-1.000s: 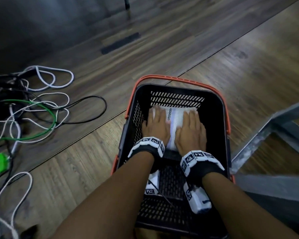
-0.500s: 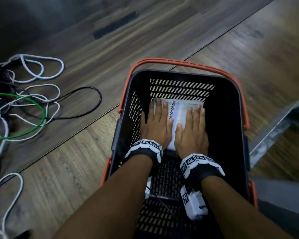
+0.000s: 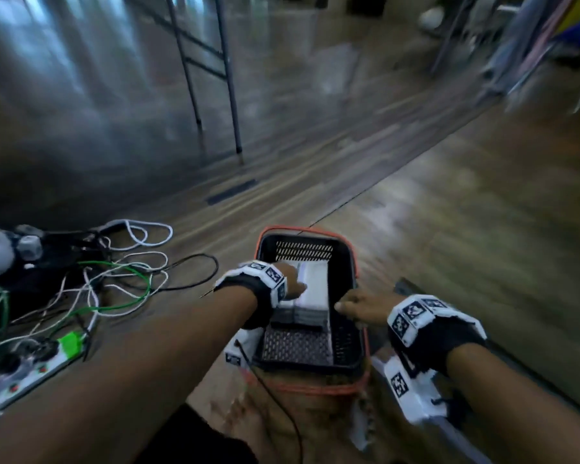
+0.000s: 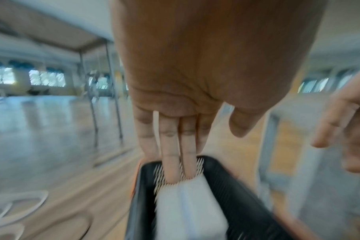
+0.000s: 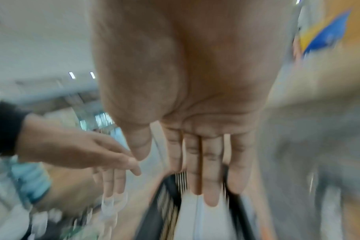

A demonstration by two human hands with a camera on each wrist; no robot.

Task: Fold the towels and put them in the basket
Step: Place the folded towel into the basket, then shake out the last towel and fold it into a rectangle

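Note:
A black basket (image 3: 344, 262) with an orange rim stands on the wood floor in front of me. A stack of folded white towels (image 3: 313, 289) lies in its far half. My left hand (image 3: 293, 283) hovers over the basket's left rim, fingers straight, holding nothing. Over the right rim my right hand (image 3: 352, 306) hangs empty, with its fingers relaxed. The blurred left wrist view has my left hand (image 4: 179, 162) stretched above the towels (image 4: 187, 207) and the basket (image 4: 242, 203). The right wrist view shows my right hand (image 5: 206, 178) flat above the towels (image 5: 199, 219).
Tangled white, green and black cables (image 3: 114, 272) and a power strip (image 3: 31, 366) lie on the floor to the left. Metal table legs (image 3: 228, 95) stand further back. A grey metal frame (image 3: 402, 286) is right of the basket. My bare foot (image 3: 245, 420) is near its front.
Both hands have lifted off the towels, risen out of the basket and moved apart. The head view has swung upward and is blurred.

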